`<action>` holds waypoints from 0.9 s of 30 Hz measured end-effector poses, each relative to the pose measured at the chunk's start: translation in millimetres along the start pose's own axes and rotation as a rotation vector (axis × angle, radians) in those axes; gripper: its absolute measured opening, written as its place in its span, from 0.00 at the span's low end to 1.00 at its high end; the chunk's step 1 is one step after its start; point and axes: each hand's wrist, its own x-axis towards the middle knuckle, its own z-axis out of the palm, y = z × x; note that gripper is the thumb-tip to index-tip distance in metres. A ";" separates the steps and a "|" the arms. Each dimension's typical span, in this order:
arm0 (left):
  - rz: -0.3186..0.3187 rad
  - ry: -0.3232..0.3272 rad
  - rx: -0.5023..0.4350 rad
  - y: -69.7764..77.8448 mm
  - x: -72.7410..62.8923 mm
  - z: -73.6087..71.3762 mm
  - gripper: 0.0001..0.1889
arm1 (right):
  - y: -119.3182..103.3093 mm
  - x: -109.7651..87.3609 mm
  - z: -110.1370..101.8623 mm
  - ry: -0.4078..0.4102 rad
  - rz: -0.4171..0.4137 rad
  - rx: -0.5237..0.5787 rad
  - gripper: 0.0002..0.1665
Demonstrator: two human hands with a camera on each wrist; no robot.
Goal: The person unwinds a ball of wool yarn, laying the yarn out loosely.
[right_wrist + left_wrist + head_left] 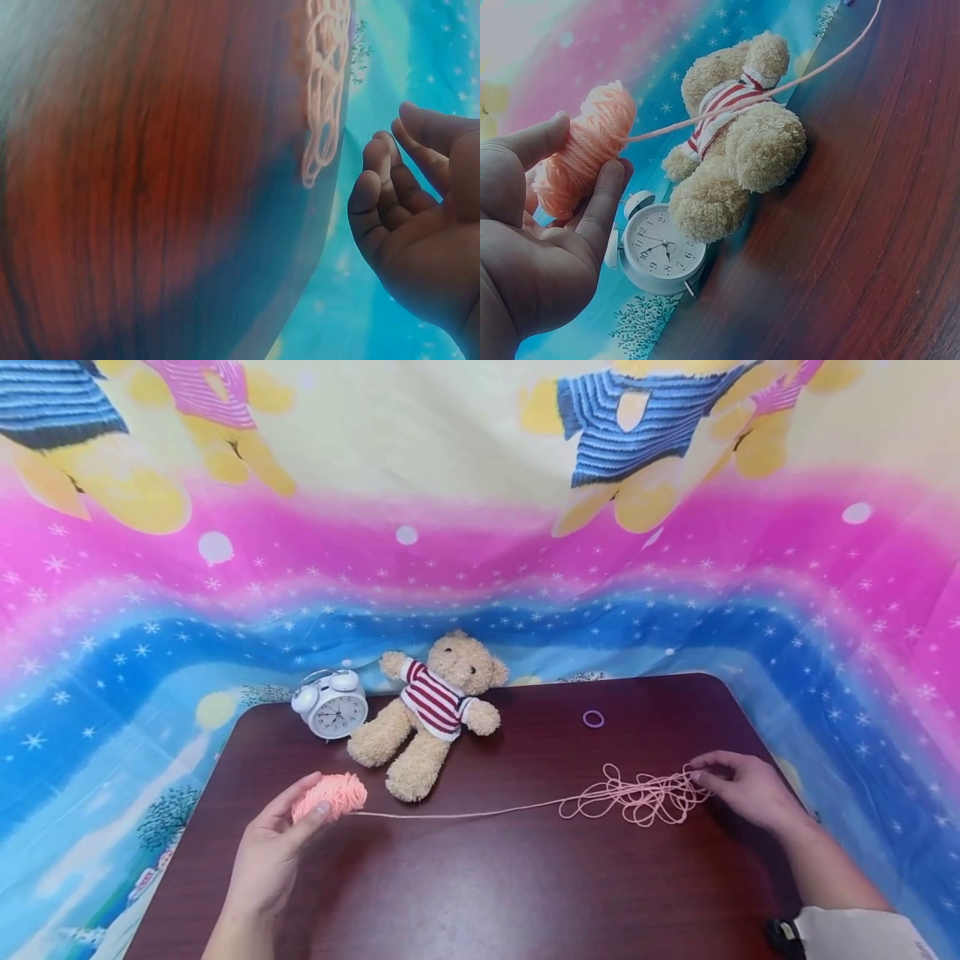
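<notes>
A ball of peach yarn (341, 795) is in my left hand (266, 852), gripped between thumb and fingers above the table's left side. In the left wrist view the yarn ball (585, 150) is wound lengthwise, and one strand (795, 82) leads away from it. That strand runs across to a loose tangle of yarn loops (637, 797) on the right of the table. My right hand (753, 789) is at the tangle's right end, fingers loosely bent. In the right wrist view this hand (424, 217) shows no yarn between its fingers, and the loops (322, 90) lie apart from it.
A teddy bear (431, 697) in a striped shirt leans at the back, beside a white twin-bell alarm clock (337, 714). A purple ring (593, 718) lies at the back right. Printed cloth (465, 560) surrounds the dark wooden table (480, 893).
</notes>
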 end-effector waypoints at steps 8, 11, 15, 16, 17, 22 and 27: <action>0.012 -0.016 0.003 -1.1 1.3 6.3 0.23 | -22.4 6.5 13.0 -0.010 -0.005 0.091 0.18; 0.012 -0.021 0.012 -1.7 2.0 9.8 0.23 | -30.5 10.8 20.3 -0.017 -0.017 0.105 0.18; -0.005 -0.017 0.035 -1.7 3.8 16.6 0.24 | -42.5 15.8 28.7 -0.020 -0.033 0.120 0.18; -0.011 -0.019 0.045 -1.5 4.2 18.3 0.24 | -45.9 16.8 30.9 -0.018 -0.033 0.128 0.17; -0.019 -0.020 0.054 -1.3 4.5 19.8 0.25 | -49.8 17.8 33.6 -0.017 -0.034 0.137 0.17; -0.035 -0.019 0.066 -0.4 3.1 23.1 0.25 | -73.0 23.5 51.9 -0.030 -0.058 0.210 0.17; -0.011 -0.041 0.046 -2.7 3.9 26.9 0.25 | -95.2 25.4 69.2 -0.039 -0.100 0.265 0.15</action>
